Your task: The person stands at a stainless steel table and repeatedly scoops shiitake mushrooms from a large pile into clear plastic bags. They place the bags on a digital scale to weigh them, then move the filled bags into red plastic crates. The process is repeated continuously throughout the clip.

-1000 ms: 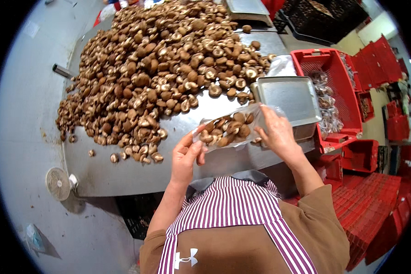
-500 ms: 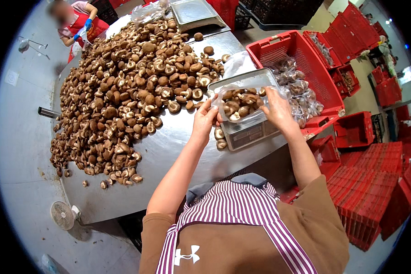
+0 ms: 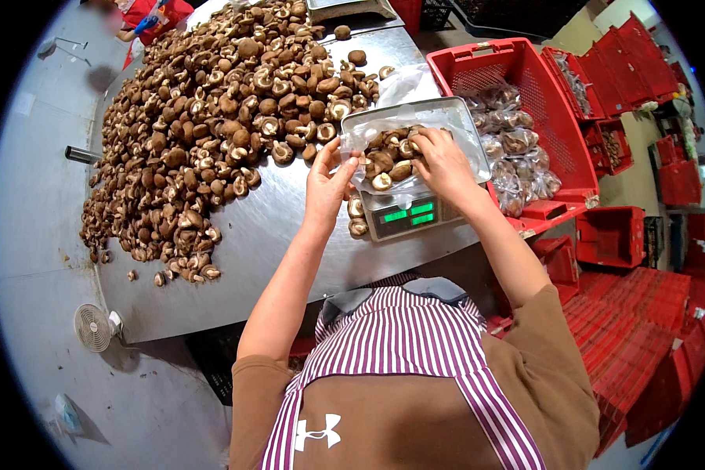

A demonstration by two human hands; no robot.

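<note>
A clear bag (image 3: 411, 188) of mushrooms (image 3: 384, 160) is set over the scale (image 3: 464, 131), on the near right of the desk (image 3: 274, 235). Its left edge is pinched by the left hand (image 3: 327, 188), the grip narrow, thumb toward fingers. The right hand (image 3: 446, 166) is laid over the right side of the mushrooms, fingers bent; whether one is grasped in that grip cannot be told.

Weighing seems to be the step in hand: the display (image 3: 409, 215) on the near side is lit green. For a true reading, the bag would need to be let go by both hands; for a correction, mushrooms would need to be taken out or added from the pile (image 3: 196, 149) to the left. Packed bags (image 3: 517, 141) are held in the red crate (image 3: 560, 129) on the right.

Lit figures are shown on the display, too small to be read surely. A white logo (image 3: 318, 432) is borne on the brown shirt (image 3: 415, 411). No label can be made out on the bag.
</note>
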